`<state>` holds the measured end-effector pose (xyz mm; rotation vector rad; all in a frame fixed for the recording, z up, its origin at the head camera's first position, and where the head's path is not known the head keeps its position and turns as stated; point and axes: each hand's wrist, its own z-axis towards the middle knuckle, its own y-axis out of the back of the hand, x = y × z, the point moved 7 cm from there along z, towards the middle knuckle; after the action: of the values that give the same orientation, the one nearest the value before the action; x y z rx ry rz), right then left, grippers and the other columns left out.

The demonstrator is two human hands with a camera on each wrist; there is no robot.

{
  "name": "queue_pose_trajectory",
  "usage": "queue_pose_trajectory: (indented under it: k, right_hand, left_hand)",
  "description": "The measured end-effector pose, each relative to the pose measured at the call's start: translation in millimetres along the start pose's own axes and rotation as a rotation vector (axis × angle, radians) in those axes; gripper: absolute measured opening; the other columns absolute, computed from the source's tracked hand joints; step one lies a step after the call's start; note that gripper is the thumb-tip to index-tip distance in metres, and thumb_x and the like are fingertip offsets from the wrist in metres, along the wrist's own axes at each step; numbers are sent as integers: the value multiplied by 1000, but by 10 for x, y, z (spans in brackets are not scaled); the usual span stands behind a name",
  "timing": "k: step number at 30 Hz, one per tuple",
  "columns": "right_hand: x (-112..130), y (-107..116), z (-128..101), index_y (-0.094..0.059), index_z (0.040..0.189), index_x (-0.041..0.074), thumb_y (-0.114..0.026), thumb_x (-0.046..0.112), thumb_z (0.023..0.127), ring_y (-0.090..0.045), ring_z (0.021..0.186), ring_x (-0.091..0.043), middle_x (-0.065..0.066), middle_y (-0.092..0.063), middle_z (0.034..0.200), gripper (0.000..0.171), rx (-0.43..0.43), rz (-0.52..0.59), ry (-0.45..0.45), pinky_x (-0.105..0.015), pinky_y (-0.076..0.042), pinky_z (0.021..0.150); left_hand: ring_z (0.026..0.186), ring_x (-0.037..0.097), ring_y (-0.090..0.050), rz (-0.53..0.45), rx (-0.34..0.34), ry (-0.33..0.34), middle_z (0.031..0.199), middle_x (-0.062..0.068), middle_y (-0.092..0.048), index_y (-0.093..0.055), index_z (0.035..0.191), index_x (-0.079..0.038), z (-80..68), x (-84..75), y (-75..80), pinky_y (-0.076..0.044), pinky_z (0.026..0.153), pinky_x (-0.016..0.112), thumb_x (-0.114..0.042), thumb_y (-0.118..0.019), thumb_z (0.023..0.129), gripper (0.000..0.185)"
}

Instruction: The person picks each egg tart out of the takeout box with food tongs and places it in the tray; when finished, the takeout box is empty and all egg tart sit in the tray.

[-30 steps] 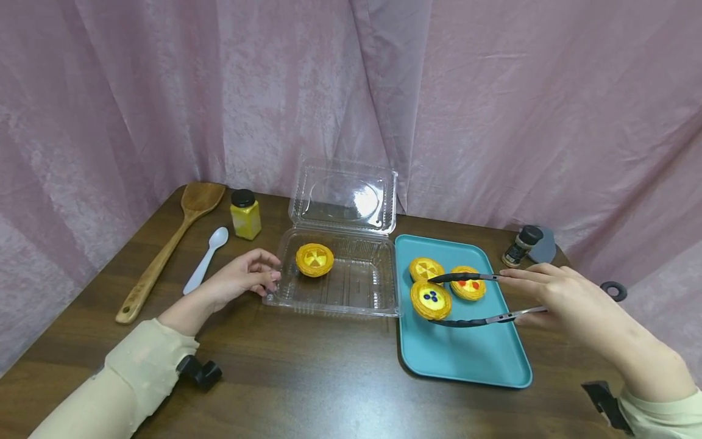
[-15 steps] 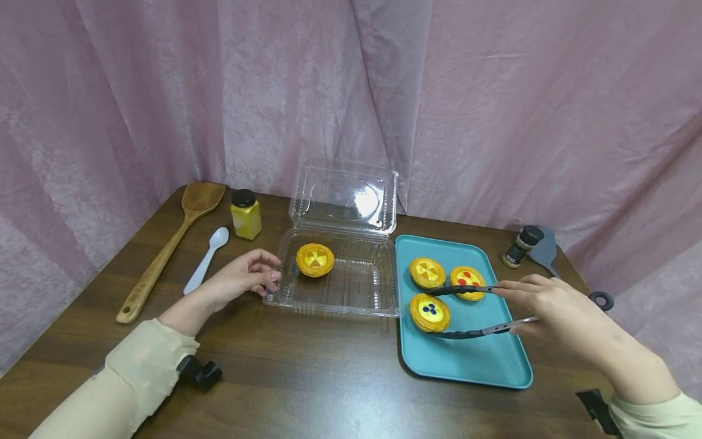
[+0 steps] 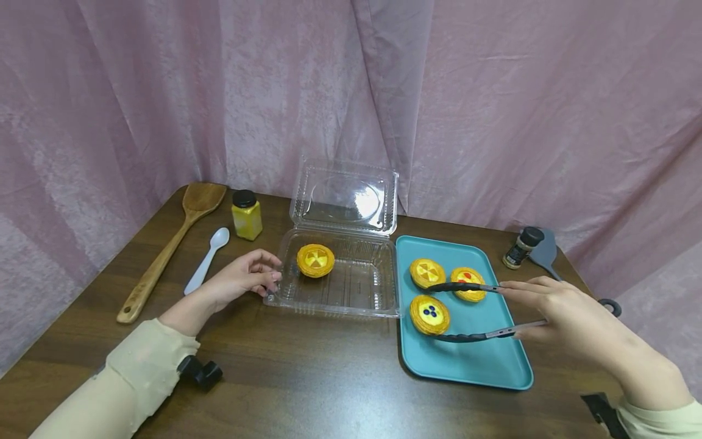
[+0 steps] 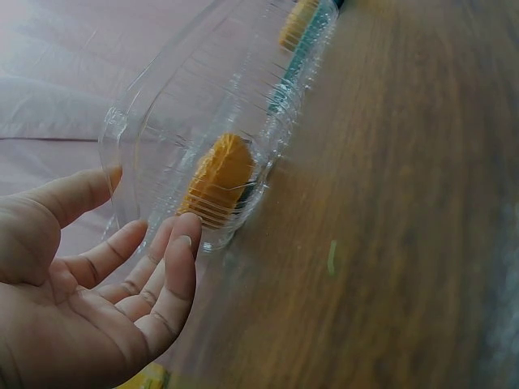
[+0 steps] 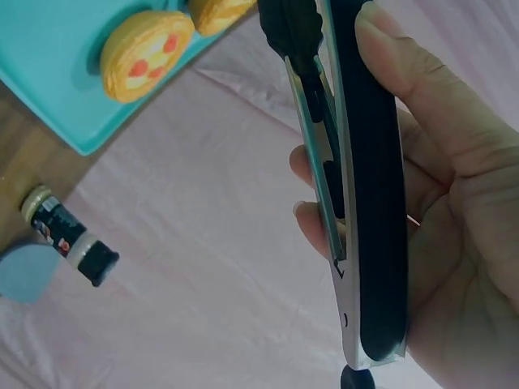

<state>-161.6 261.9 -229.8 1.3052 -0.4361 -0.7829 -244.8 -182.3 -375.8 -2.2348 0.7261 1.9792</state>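
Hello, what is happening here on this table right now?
A person's right hand grips black-tipped metal tongs, their open arms on either side of the blueberry-topped egg tart on the teal rectangular tray, where two more tarts sit. The left hand touches the front corner of the open clear plastic clamshell box, which contains one yellow tart.

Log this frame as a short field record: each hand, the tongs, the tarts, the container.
left hand: fingers rest on the near left corner of the clear plastic clamshell container, lid open
right hand: grips black-tipped metal tongs
tongs: open, arms either side of the blueberry-topped tart
teal rectangular tray: three tarts on it
container: one yellow tart inside
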Motion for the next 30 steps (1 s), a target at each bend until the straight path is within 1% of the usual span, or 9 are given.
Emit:
queue_pose_trajectory:
  k: [4, 7, 12, 15, 17, 19, 21, 24, 30]
  right_hand:
    - [-36, 49, -26, -66, 121, 22, -86, 39, 62, -60, 106, -17, 5, -68, 119, 64, -18, 4, -16, -16, -39, 88]
    - [-52, 72, -32, -67, 120, 23, -85, 43, 61, -58, 106, -12, 5, -67, 120, 65, -21, 16, -17, -9, -37, 87]
    - [-59, 141, 5, -65, 122, 25, -85, 43, 61, -52, 111, -6, 4, -66, 123, 66, -38, 65, -12, -2, -31, 90]
    - [-51, 185, 58, -63, 125, 25, -85, 40, 62, -51, 113, -7, 2, -65, 125, 69, -44, 75, 0, -1, -29, 92]
    - [-44, 203, 95, -61, 128, 25, -85, 39, 64, -51, 113, -9, 2, -64, 128, 69, -33, 75, -5, -3, -30, 91]
    - [-38, 211, 139, -60, 130, 26, -84, 39, 66, -51, 112, -11, 2, -63, 129, 70, -15, 80, -17, -4, -31, 91]
    - [-24, 221, 188, -59, 131, 25, -84, 38, 68, -51, 112, -10, 3, -63, 129, 70, -3, 91, -30, -6, -35, 88]
    - [4, 235, 281, -59, 132, 22, -84, 36, 69, -51, 110, -9, 3, -63, 128, 69, -3, 103, -34, -13, -41, 83]
    - [46, 218, 475, -58, 132, 18, -81, 33, 74, -50, 108, -8, 2, -62, 130, 64, 4, 157, -42, -23, -44, 80]
  left_hand:
    - [87, 14, -64, -8, 4, -14, 110, 20, -61, -41, 128, 6, 6, 6, -6, -55, 74, 27, -21, -62, 93, 49]
    - [86, 14, -64, -16, 8, -27, 110, 20, -61, -41, 128, 6, 8, 11, -11, -55, 74, 27, -20, -62, 93, 48]
    - [87, 14, -64, -11, 6, -24, 111, 21, -60, -41, 128, 6, 12, 19, -4, -55, 74, 27, -20, -62, 93, 48]
    - [87, 14, -64, -9, 4, -19, 111, 20, -60, -41, 128, 6, 12, 18, 0, -55, 74, 27, -21, -62, 93, 48]
    - [87, 14, -64, -10, 5, -17, 111, 20, -61, -41, 128, 6, 12, 13, -4, -55, 74, 27, -21, -62, 93, 49]
    - [87, 14, -64, -12, 6, -15, 111, 20, -60, -41, 128, 6, 11, 8, -8, -55, 74, 27, -20, -62, 93, 49]
    - [87, 14, -64, -14, 7, -14, 111, 20, -60, -41, 129, 6, 8, 5, -9, -55, 74, 27, -20, -62, 93, 49]
    - [87, 14, -64, -14, 6, -13, 111, 20, -60, -41, 128, 6, 5, 5, -5, -55, 74, 27, -19, -62, 93, 48]
    - [87, 14, -64, -13, 3, -16, 109, 18, -61, -41, 128, 6, 7, 9, -1, -54, 74, 27, -20, -62, 93, 48]
